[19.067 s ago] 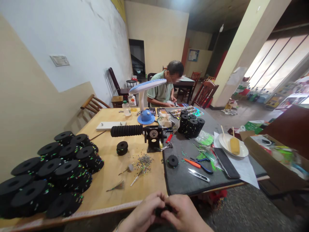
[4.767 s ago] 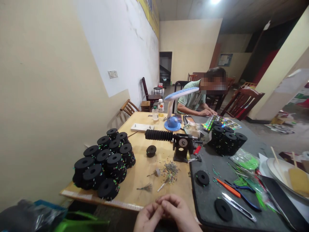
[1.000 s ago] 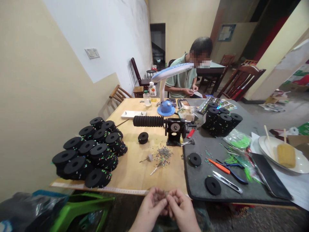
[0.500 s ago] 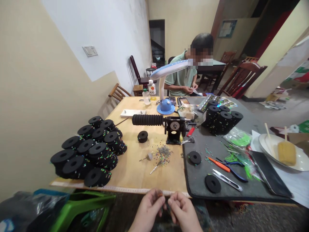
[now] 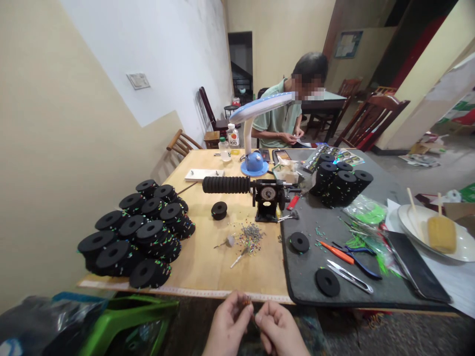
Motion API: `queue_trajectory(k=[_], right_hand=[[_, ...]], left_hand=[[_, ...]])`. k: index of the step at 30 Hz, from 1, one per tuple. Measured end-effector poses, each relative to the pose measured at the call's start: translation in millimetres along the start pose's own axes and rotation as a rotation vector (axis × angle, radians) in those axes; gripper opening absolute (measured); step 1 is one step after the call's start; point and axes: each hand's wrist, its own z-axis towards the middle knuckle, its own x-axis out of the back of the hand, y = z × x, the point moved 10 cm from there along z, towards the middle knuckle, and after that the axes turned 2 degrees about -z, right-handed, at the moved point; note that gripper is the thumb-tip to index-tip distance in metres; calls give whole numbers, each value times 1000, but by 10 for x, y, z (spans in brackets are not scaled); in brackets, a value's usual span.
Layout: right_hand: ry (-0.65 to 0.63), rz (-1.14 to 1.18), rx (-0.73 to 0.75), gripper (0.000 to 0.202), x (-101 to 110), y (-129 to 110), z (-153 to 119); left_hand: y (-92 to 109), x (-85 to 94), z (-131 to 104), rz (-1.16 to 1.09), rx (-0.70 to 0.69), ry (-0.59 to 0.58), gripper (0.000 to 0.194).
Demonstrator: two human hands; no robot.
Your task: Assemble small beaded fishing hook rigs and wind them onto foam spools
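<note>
Just off the table's front edge, my left hand (image 5: 230, 324) is closed in a pinch, with tiny orange-and-red pieces (image 5: 247, 298) showing at its fingertips. My right hand (image 5: 277, 326) is beside it, thumb and fingers pressed together; whatever is in them is too small to make out. On the wood beyond my hands lies a scatter of tiny grey and coloured beads (image 5: 250, 238). By the beads are a short white-handled tool (image 5: 237, 259) and a small pale-headed piece (image 5: 230, 241). A black foam spool (image 5: 327, 282) lies to the right on the grey mat.
Stacked black foam spools (image 5: 131, 225) with coloured bits fill the left side. A black winding machine (image 5: 267, 195) with a ribbed roller stands mid-table behind the beads. Scissors (image 5: 349, 276), orange-handled tool (image 5: 337, 251) and plate (image 5: 415, 222) are right. A person (image 5: 276, 118) sits opposite behind the lamp (image 5: 254, 163).
My right hand has turned slightly and shifted a little left and down, its fingers curled closer to my left hand. My left hand stays nearly in place. Objects on the table are unchanged.
</note>
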Motion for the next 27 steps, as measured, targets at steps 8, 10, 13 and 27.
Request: queue_trajectory(k=[8,10,13,27], right_hand=[[34,40,-9,49,48,34,32],[27,44,-12,49,42,31,30],[20,49,-8,50,31,15,15],[41,73,-23,53,42,43,36]], left_hand=[[78,48,-9,135,-151,4,34],[105,55,-15,168,-175,5,31],[116,63,-20,205,-194,5,27],[233,16,-73,314,-254,-26,18]])
